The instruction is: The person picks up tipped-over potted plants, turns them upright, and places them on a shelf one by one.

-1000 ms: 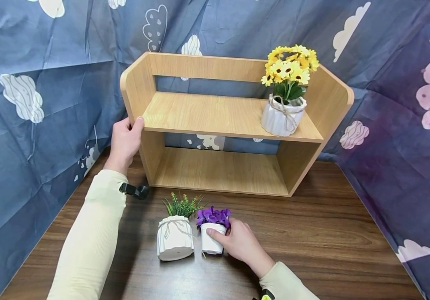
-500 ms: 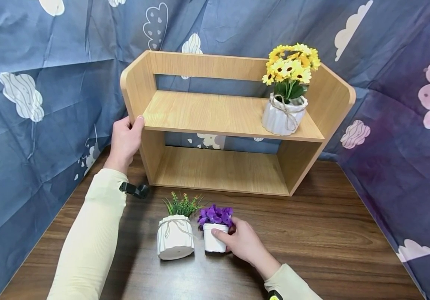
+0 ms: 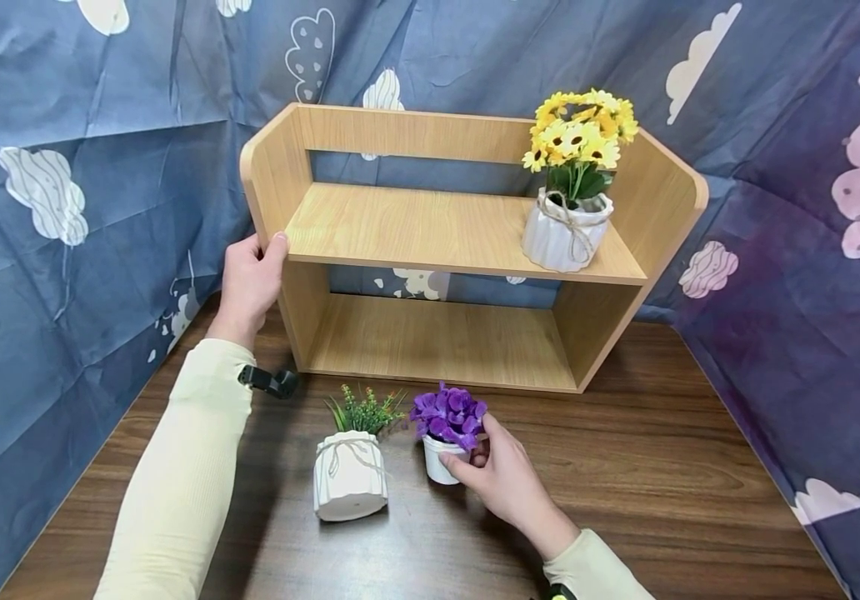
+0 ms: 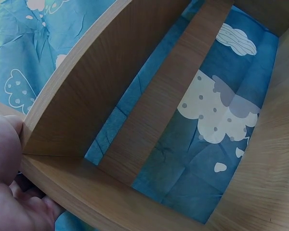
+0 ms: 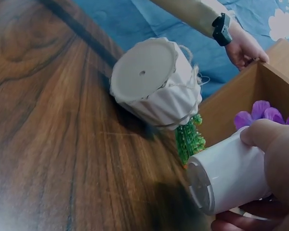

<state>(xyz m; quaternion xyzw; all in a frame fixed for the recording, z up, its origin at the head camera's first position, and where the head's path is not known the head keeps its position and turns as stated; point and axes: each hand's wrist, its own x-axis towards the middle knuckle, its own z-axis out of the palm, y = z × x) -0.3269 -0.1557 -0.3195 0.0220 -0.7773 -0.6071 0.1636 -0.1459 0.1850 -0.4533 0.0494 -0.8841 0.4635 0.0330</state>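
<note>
My left hand (image 3: 250,283) grips the left side panel of a two-tier wooden shelf (image 3: 400,229), thumb at the front edge of the upper board. In the left wrist view, its fingers curl under the wood. With my right hand (image 3: 508,483) I hold a small white flowerpot (image 3: 441,462) of purple flowers (image 3: 451,417), thumb on the near side. The right wrist view shows this pot (image 5: 229,175) tilted, its base in sight. To its left a white ribbed flowerpot (image 3: 351,479) with green sprigs (image 3: 365,412) and twine lies tipped back on the table.
A white pot (image 3: 567,233) of yellow flowers (image 3: 583,133) stands at the right end of the upper shelf board. The shelf stands on a dark wooden table (image 3: 670,467). Blue cloth (image 3: 85,275) with cloud prints hangs behind and at both sides.
My right hand has raised the purple flower pot off the table and moved it right and toward the shelf, tilting it. The left hand keeps its place on the panel.
</note>
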